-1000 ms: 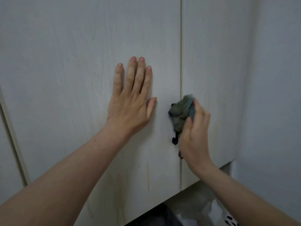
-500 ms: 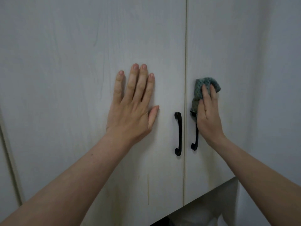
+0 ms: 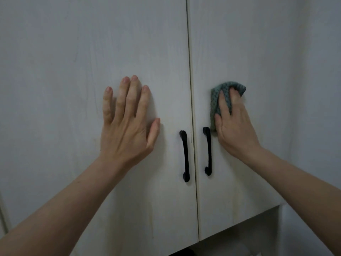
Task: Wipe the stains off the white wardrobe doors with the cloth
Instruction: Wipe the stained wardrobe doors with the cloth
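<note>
Two white wardrobe doors fill the view, the left door (image 3: 73,52) and the right door (image 3: 249,43), split by a vertical gap. Each carries a black handle, the left handle (image 3: 185,156) and the right handle (image 3: 208,150), beside the gap. My left hand (image 3: 127,124) lies flat on the left door, fingers straight and pointing up. My right hand (image 3: 234,124) presses a crumpled teal cloth (image 3: 215,100) against the right door, just above and right of its handle, with fingers curled into the cloth. Faint yellowish streaks (image 3: 234,196) mark the lower parts of the doors.
A plain wall or side panel (image 3: 321,89) stands right of the right door. Below the doors' bottom edge is an open recess (image 3: 249,237) with a dark object barely visible in it. Another panel edge (image 3: 2,215) shows at the far left.
My right hand moved the cloth from the gap at the handles up and right onto the right door, uncovering both handles. My left hand stayed flat on the left door.
</note>
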